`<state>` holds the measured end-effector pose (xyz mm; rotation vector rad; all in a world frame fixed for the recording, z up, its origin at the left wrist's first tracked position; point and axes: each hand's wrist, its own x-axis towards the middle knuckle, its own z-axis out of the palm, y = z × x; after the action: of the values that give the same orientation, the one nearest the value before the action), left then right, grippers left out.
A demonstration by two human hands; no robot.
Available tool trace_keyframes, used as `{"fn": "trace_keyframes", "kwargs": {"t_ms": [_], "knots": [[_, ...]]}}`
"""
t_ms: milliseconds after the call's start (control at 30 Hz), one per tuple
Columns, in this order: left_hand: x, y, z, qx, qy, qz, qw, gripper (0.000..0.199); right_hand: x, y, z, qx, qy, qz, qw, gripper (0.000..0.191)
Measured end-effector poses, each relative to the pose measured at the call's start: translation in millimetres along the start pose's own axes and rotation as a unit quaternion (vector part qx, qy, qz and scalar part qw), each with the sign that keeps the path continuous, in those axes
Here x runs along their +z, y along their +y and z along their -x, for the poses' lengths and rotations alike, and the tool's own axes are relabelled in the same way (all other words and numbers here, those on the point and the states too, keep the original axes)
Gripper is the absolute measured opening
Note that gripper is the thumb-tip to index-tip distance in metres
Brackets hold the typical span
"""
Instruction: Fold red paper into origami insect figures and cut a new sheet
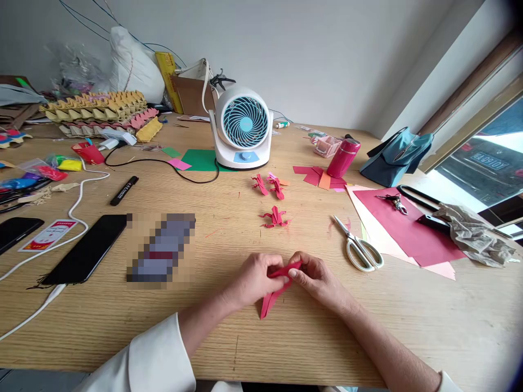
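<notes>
Left hand (256,276) and right hand (321,280) both pinching one folded red origami paper (268,302) between thumb and fingers, at near-center of the wooden tabletop (204,343), its pointed end sticking out below the left hand's fingers toward the table's near edge. Three folded red origami figures (275,218) sit just beyond the hands, short of the white desk fan (245,155); white-handled scissors (352,238) lie open near the right hand, beside stacked red and pale paper sheets (425,239).

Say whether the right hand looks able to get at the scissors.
Probably yes: nothing stands between the right hand and the scissors, though its fingers hold folded red paper.
</notes>
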<state>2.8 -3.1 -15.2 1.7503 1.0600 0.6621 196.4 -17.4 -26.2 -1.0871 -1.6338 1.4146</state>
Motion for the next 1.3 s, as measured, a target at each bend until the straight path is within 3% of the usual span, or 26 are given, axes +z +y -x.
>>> {"fn": "trace_keyframes", "kwargs": {"t_ms": [100, 333, 567, 833, 933, 1100, 1300], "knots": [[5.7, 1, 3, 0.007, -0.009, -0.027, 1.000, 0.029, 1, 3, 0, -0.001, 0.019, 0.014, 1.000, 0.041], [3.5, -1, -4, -0.019, 0.006, 0.082, 0.996, 0.034, 2, 1, -5, -0.003, 0.047, -0.047, 0.998, 0.046], [0.4, -7, -2, 0.001, -0.003, 0.026, 1.000, 0.040, 6, 8, -3, -0.040, 0.041, 0.017, 0.998, 0.039], [-6.7, -8, -4, -0.030, -0.035, 0.115, 0.992, 0.046, 8, 6, -5, -0.048, 0.081, 0.000, 0.996, 0.042], [-7.0, -4, -1, -0.028, -0.013, 0.065, 0.997, 0.038, 8, 6, -5, -0.032, 0.068, 0.003, 0.997, 0.040], [-5.2, -1, 3, 0.033, 0.038, -0.054, 0.997, 0.035, 4, 7, -6, -0.030, 0.048, 0.038, 0.998, 0.035], [-6.0, -5, 2, 0.012, 0.027, -0.032, 0.999, 0.040, 5, 9, -6, -0.046, 0.069, 0.066, 0.994, 0.037]]}}
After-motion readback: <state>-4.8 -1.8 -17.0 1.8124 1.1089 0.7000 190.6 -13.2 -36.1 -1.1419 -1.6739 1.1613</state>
